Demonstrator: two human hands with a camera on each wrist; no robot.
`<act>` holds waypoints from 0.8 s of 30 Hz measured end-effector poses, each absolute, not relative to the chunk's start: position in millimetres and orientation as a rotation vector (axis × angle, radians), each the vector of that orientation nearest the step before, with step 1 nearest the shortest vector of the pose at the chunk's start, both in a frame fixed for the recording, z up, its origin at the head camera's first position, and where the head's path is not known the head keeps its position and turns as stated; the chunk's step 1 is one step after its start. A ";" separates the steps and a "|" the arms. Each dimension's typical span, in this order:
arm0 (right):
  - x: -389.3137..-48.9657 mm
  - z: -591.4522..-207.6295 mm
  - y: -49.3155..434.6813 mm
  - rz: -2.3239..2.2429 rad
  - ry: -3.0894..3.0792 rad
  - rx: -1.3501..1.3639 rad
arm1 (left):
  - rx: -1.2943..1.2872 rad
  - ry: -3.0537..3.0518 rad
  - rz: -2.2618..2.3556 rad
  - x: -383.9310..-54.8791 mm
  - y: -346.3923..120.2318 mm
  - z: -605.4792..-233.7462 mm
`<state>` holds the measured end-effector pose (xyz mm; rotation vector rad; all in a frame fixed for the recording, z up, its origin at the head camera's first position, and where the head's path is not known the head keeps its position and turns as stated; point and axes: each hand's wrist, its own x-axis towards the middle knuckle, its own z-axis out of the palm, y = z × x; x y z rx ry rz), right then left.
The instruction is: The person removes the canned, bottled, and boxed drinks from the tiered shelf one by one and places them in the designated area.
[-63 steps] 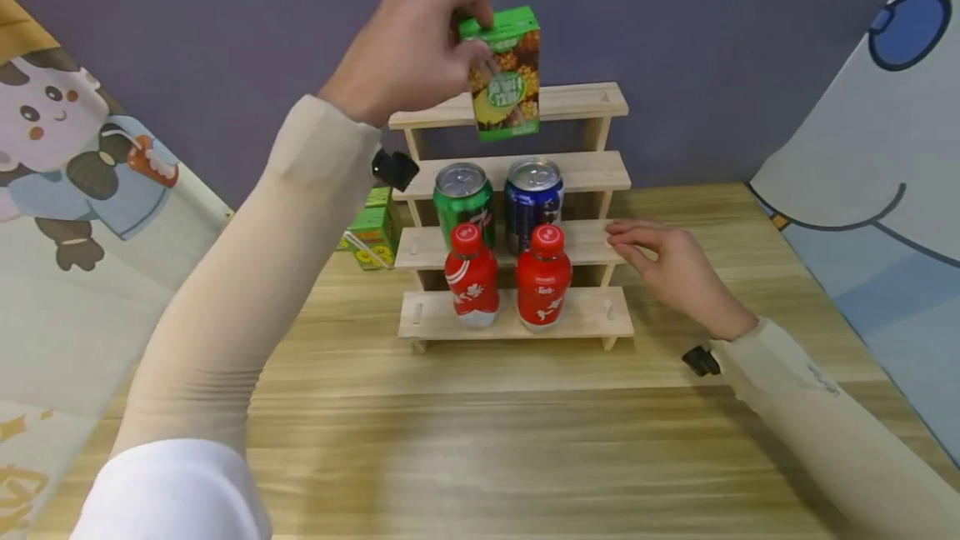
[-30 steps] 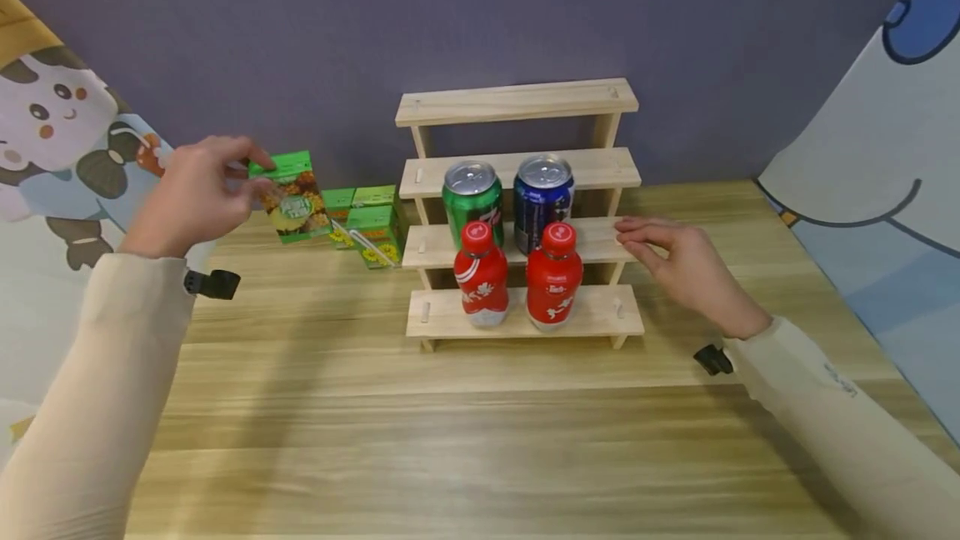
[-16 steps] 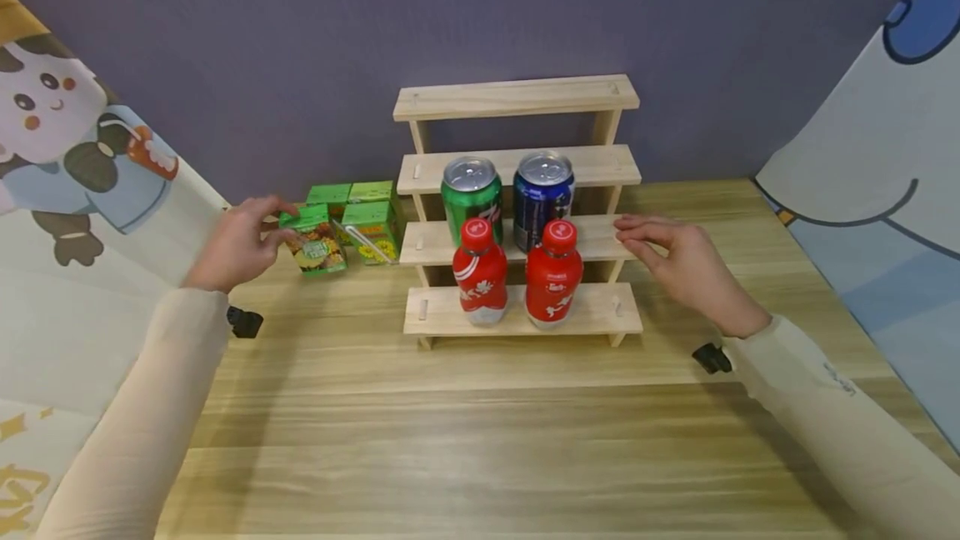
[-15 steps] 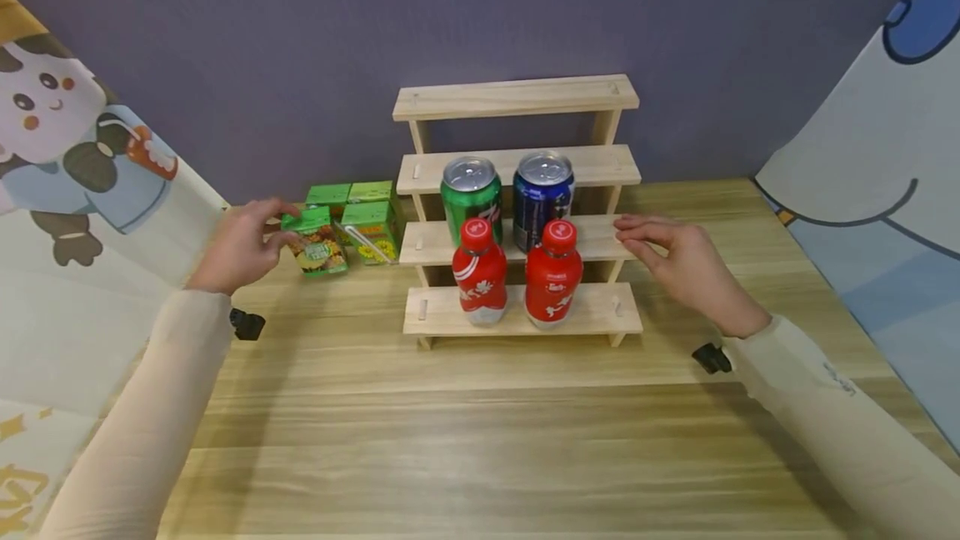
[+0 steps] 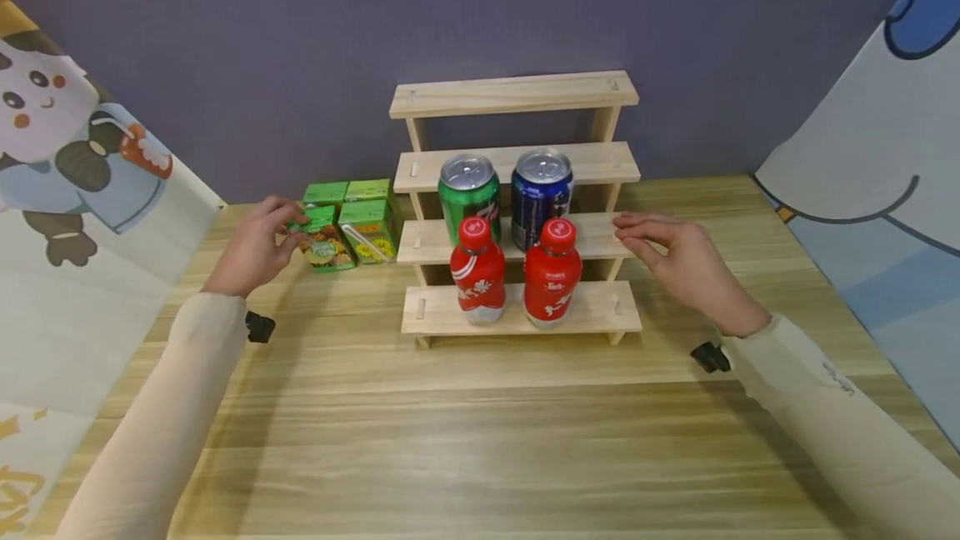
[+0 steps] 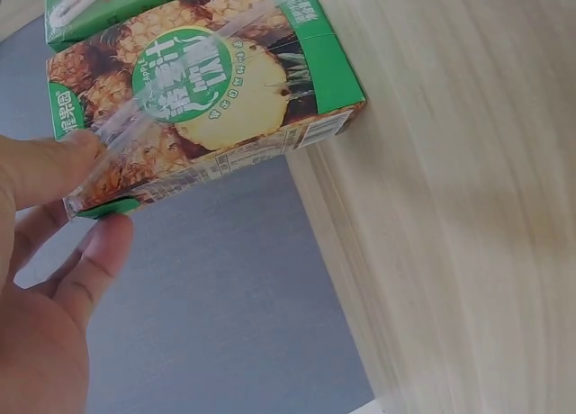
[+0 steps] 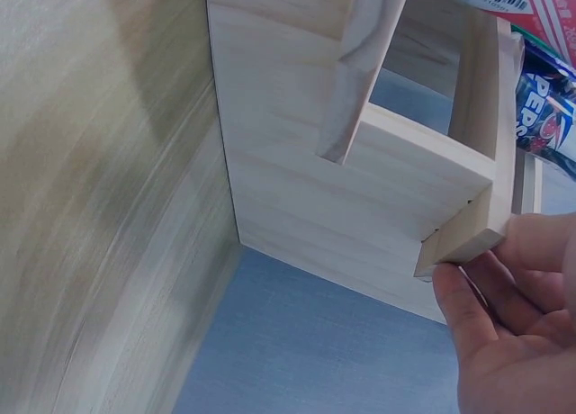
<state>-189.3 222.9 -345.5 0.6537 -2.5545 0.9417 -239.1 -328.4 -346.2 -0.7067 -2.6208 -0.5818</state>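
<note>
At the left, my left hand [image 5: 258, 244] pinches the top of a green pineapple juice box [image 5: 326, 248] between thumb and fingers. The box stands upright at the front left of a cluster with other green juice boxes [image 5: 375, 233]. Its pineapple picture and a clear straw sleeve show in the left wrist view, where another green carton [image 6: 117, 4] lies right against it. My right hand [image 5: 678, 265] pinches the right end of a board on the wooden tiered stand [image 5: 517, 96]; in the right wrist view its fingertips sit around the board's end [image 7: 468, 232].
On the stand are a green soda can [image 5: 468, 194], a blue Pepsi can [image 5: 542, 198] and two red bottles [image 5: 480, 273] on the lowest tier. The wood-grain table [image 5: 480, 440] spreads in front. A grey-purple wall [image 5: 300, 65] rises behind, with printed cartoon panels [image 5: 97, 157] at both sides.
My left hand has carried the pineapple juice box from above the top tier down and left, then right against the other juice boxes. The right hand stays at the stand.
</note>
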 end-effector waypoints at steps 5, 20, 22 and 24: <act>-189.4 -346.4 222.5 0.937 -2.550 0.654 | -0.675 -2.644 -0.604 -243.0 -326.7 -345.6; -189.4 -345.8 222.0 0.931 -2.545 0.653 | -0.661 -2.612 -0.578 -241.8 -303.4 -331.7; -189.4 -346.3 222.1 0.936 -2.546 0.651 | -0.685 -2.582 -0.606 -239.2 -292.3 -325.0; -189.7 -346.7 222.3 0.935 -2.545 0.651 | -0.722 -2.548 -0.645 -236.2 -279.3 -317.2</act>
